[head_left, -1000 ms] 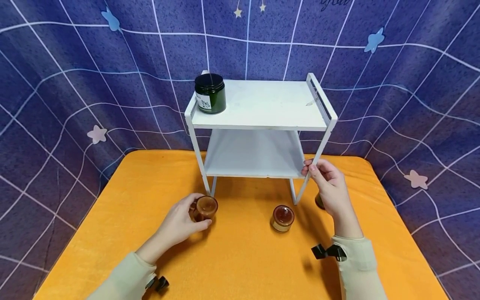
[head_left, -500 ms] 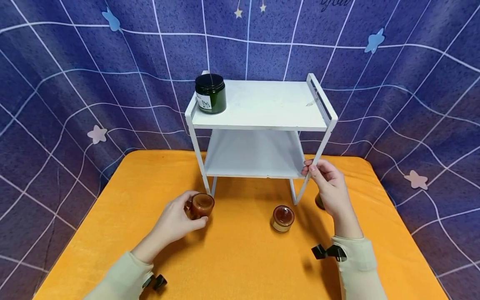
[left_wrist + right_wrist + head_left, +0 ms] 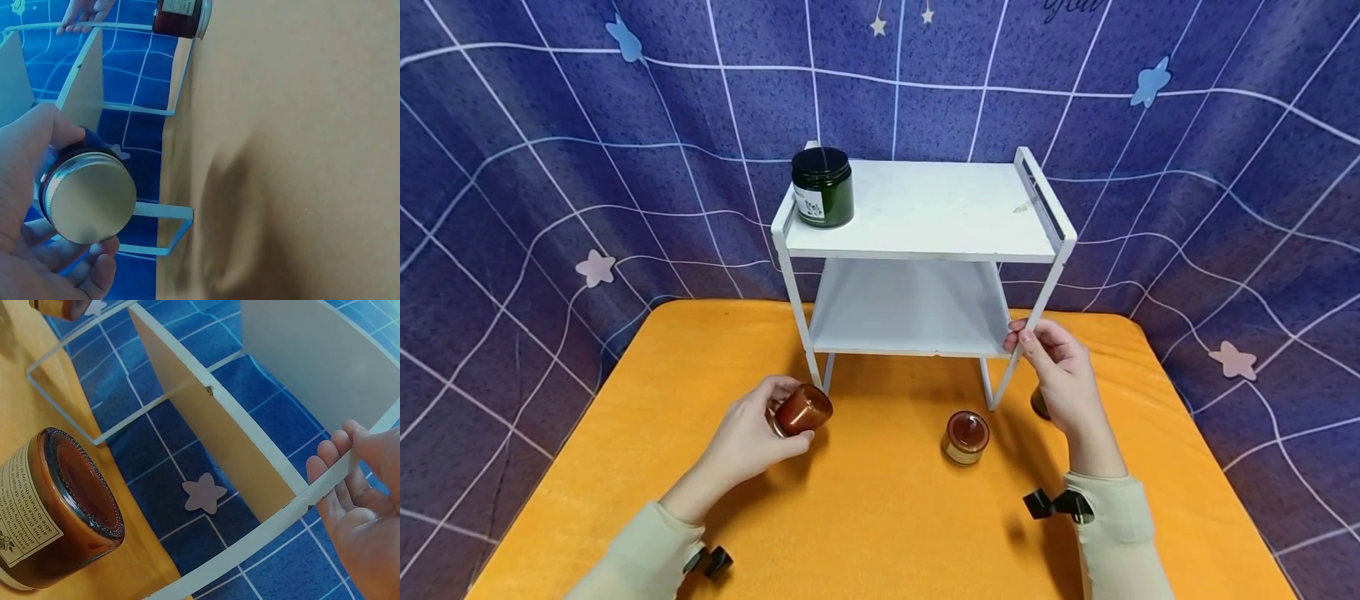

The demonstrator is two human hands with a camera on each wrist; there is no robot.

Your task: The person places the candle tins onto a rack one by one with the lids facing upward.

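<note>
My left hand [image 3: 737,442] grips an amber glass jar [image 3: 806,409] by its sides, just left of the rack's front left leg. The jar is tilted over, its glass base turned up and rightward; its metal lid [image 3: 94,200] faces the left wrist camera. My right hand [image 3: 1063,371] holds the front right post of a white two-tier shelf rack [image 3: 940,208], at the height of the lower shelf. A second amber jar [image 3: 966,437] stands lid down on the orange cloth, between the hands; its printed label [image 3: 28,503] shows in the right wrist view.
On the top shelf's left end stands a dark green jar [image 3: 827,196] with a black lid. A small dark object [image 3: 1039,404] is partly hidden behind the right hand. Orange cloth [image 3: 880,525] covers the table, and a blue gridded curtain [image 3: 700,100] hangs behind.
My left hand has shifted slightly left and up, tipping the amber jar so that its side shows more. The right hand stays on the rack's post.
</note>
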